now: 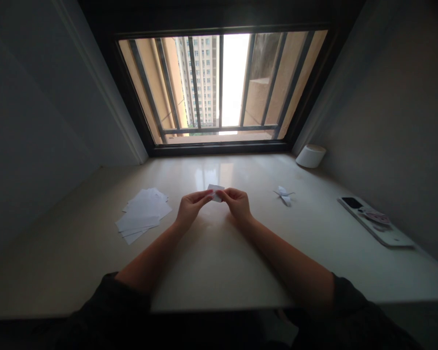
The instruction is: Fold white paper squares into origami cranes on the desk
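Between my two hands is a small folded piece of white paper (216, 187), held up just over the pale sill. My left hand (191, 206) pinches its left side with thumb and fingers. On the other side, my right hand (238, 202) grips it the same way, and the thumbs come close together on the near face. The fingertips cover part of the paper, so its exact fold cannot be made out. Off to the right rests a folded white paper crane (284, 195) with thin points and spread wings, touched by neither hand.
Loose white paper sheets (144, 214) lie in a fanned pile on the left. A phone (375, 221) with a ring-like attachment lies at the right, near the wall. A white cylindrical object (311, 156) stands in the back right corner. Behind the sill (211, 272) is a barred window (221, 87).
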Available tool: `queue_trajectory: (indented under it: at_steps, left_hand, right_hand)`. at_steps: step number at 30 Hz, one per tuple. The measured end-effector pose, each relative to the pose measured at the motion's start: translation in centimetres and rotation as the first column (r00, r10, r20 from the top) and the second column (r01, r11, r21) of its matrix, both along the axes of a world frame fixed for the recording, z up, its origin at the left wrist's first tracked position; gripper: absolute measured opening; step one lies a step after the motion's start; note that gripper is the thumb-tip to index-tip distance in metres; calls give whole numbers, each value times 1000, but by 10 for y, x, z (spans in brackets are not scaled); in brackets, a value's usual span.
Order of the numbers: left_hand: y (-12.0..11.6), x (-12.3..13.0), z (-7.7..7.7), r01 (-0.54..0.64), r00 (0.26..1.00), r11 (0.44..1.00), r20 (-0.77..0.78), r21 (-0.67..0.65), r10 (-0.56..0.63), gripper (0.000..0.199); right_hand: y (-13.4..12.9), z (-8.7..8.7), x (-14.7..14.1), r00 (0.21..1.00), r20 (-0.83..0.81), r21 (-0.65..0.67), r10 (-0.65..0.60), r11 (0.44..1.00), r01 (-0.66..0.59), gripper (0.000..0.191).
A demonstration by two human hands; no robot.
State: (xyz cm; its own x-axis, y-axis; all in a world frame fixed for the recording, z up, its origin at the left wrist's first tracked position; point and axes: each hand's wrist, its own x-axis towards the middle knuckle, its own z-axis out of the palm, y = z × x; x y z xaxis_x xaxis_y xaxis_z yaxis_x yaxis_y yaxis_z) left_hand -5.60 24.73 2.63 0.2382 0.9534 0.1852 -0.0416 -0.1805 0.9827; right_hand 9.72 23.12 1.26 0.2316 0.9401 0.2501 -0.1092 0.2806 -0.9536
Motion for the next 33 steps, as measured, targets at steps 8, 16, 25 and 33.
queue_trajectory:
  at_steps: [8,16,25,33]
  left_hand:
    - [4,-1,-6,-74,995,993,63,-97,80,38]
    - [7,-3,-9,-112,987,991,110,-73,119,34]
    - [4,0,-8,-162,984,987,76,-8,162,32]
    - [4,0,-10,-162,983,987,79,-25,163,32]
  right_hand:
    - [0,1,-2,999,-40,-25,2,1000,-3,27]
    - [2,-2,-1,980,-123,2,155,988,-156,30]
    - [2,-1,-2,987,-152,-35,56,997,-62,19]
    - [0,0,-3,978,-199,-39,68,996,-77,19]
